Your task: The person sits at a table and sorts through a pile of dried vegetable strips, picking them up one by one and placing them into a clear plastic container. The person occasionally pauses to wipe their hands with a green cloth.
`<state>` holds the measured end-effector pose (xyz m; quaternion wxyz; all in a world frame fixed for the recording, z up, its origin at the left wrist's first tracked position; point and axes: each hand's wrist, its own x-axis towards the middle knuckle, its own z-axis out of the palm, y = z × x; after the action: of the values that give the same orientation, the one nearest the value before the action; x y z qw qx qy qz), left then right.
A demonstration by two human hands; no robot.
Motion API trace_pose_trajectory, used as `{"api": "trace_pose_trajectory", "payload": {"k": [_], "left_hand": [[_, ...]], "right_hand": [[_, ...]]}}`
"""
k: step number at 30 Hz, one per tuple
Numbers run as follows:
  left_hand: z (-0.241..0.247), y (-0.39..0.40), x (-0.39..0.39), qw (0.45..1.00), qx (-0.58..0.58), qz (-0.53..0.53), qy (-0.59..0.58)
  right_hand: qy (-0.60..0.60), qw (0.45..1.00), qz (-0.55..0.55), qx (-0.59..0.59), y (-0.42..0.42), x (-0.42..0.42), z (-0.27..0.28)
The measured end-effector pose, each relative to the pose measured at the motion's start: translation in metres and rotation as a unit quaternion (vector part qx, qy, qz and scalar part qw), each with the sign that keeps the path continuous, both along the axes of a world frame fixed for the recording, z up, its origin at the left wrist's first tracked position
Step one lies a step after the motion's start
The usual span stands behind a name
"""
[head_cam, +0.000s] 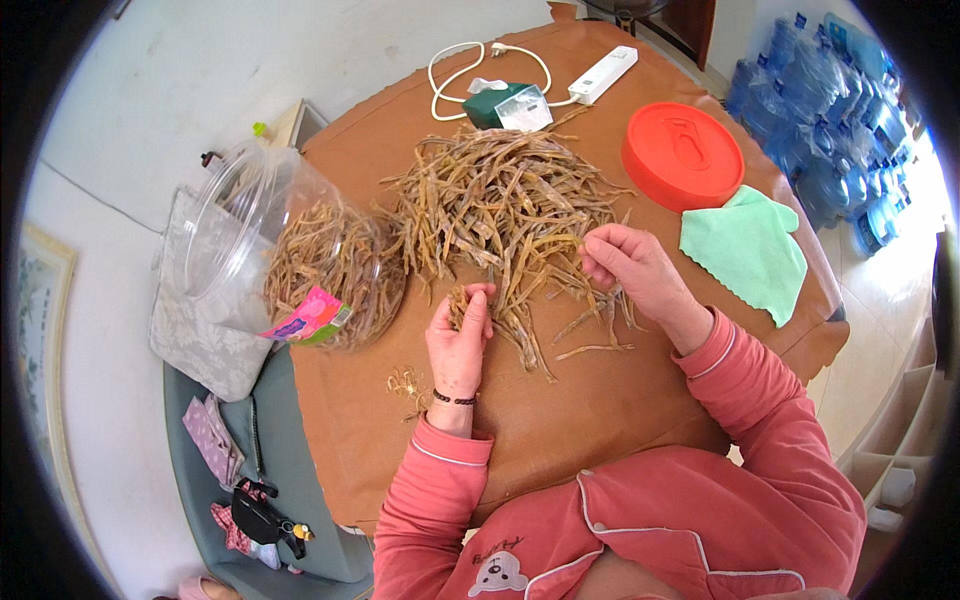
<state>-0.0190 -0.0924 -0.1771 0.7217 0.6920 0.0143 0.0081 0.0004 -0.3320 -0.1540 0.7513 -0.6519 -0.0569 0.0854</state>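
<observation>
A large heap of dried, root-like brown strips [495, 195] lies on the table before me. My left hand [459, 337], with a dark braided bracelet at the wrist, is closed around a small bunch of dried strips [456, 306] just in front of the heap. At the heap's right edge, my right hand [630, 262] pinches the end of one dried strip [559, 241] between thumb and forefinger. To the left, a clear plastic jar [247, 225] leans on its side, its mouth facing away, partly filled with similar strips. A few thin scraps [407, 384] lie beside my left wrist.
A red jar lid [682, 154] and a mint-green cloth [750, 251] lie at the right. Behind the heap are a green tissue box [491, 109] and a white power strip [604, 73]. A grey-green sofa [307, 450] stands left of the brown-covered table [600, 405].
</observation>
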Motion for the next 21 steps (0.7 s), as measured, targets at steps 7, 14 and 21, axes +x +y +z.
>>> {"api": "trace_pose_trajectory", "payload": {"k": [7, 14, 21], "left_hand": [[0.006, -0.006, -0.003, 0.99, -0.132, -0.026, 0.043], [0.003, -0.013, -0.011, 0.994, 0.089, -0.053, -0.02], [-0.009, -0.017, -0.013, 0.981, 0.168, -0.046, -0.089]], "right_hand": [[0.013, 0.998, 0.066, -0.002, 0.014, -0.004, -0.012], [-0.141, 0.96, 0.066, -0.234, 0.026, -0.014, -0.018], [-0.421, 0.812, -0.024, -0.403, 0.04, -0.017, -0.018]]}}
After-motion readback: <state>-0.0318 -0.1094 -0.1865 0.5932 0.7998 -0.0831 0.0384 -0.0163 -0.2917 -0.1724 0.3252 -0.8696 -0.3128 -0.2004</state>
